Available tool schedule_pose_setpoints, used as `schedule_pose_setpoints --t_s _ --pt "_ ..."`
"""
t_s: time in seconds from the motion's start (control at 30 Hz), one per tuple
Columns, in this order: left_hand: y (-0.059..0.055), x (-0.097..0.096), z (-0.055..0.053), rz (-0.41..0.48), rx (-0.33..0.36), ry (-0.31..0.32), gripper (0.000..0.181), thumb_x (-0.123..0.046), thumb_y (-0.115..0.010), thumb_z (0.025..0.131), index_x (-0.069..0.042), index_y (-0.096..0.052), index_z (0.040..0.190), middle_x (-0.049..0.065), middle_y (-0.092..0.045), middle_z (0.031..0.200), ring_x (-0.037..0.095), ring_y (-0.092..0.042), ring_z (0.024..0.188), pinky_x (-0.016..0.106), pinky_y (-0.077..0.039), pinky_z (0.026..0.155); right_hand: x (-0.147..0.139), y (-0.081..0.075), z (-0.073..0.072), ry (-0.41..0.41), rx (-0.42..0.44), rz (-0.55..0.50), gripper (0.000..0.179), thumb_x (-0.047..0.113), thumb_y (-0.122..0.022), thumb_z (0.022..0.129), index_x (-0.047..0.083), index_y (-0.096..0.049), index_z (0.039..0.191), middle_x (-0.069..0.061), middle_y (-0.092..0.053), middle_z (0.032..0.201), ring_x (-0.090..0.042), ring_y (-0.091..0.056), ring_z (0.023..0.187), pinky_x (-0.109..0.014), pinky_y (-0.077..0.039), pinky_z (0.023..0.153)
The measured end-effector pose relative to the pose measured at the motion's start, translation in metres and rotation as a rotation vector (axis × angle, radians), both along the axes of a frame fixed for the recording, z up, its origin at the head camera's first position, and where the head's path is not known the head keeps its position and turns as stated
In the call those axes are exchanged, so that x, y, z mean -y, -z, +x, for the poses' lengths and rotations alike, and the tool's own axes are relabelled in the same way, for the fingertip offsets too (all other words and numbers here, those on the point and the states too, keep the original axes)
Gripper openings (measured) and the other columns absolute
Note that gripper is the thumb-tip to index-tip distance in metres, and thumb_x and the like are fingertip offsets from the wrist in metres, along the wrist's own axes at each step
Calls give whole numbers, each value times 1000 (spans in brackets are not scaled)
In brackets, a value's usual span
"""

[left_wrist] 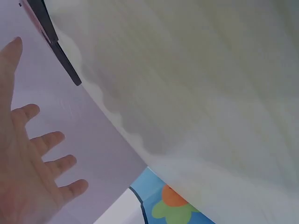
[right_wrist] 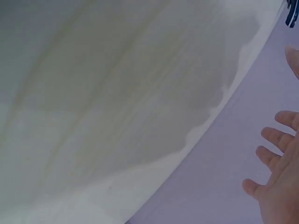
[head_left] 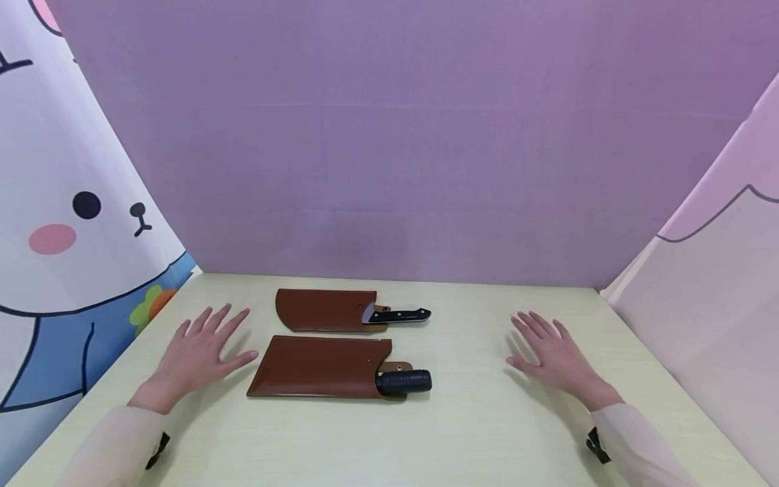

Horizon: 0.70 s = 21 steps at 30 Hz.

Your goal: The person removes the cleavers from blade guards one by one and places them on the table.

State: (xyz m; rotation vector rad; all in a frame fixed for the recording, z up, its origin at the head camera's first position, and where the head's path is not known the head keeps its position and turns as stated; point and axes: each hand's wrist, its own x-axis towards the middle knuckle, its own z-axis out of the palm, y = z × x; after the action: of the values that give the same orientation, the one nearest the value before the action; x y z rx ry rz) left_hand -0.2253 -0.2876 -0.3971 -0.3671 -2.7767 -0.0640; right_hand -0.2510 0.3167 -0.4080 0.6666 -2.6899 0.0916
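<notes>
Two knives lie in brown leather sheaths on the table, handles toward the right. The farther sheath [head_left: 325, 310] has a rounded end, and a black riveted knife handle [head_left: 402, 316] sticks out with a bit of blade. Nearer, a wider sheath [head_left: 322, 368] covers its blade, leaving a thick black handle [head_left: 406, 381] exposed. My left hand [head_left: 195, 355], fingers spread and holding nothing, is left of the sheaths. Well to the right of the handles is my right hand [head_left: 554, 362], its fingers straight and also holding nothing. Both wrist views show the hands with fingers extended.
The pale table [head_left: 475, 433] ends at a purple cloth backdrop [head_left: 426, 149]. A cartoon-printed sheet [head_left: 73, 162] borders the left side, and a pink and white printed sheet [head_left: 712, 291] borders the right.
</notes>
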Motion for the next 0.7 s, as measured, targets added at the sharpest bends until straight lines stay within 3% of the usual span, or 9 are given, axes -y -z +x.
schedule_pose_setpoints --t_s 0.3,0.7 --pt "3 -11 -2 -33 -41 67 76 -62 -57 76 -20 -41 137 18 -44 136 45 -38 123 64 -32 93 11 -1 2 -76 -44 46 69 45 -63 80 4 -45 133 -16 -45 136 -37 -39 125 -54 -30 98" --pt "4 -31 -2 -47 -8 136 75 -67 -54 76 -21 -46 134 14 -48 133 39 -43 120 60 -35 93 32 -3 6 -166 -48 54 66 43 -64 80 5 -48 131 -13 -51 130 -34 -47 119 -53 -36 96"
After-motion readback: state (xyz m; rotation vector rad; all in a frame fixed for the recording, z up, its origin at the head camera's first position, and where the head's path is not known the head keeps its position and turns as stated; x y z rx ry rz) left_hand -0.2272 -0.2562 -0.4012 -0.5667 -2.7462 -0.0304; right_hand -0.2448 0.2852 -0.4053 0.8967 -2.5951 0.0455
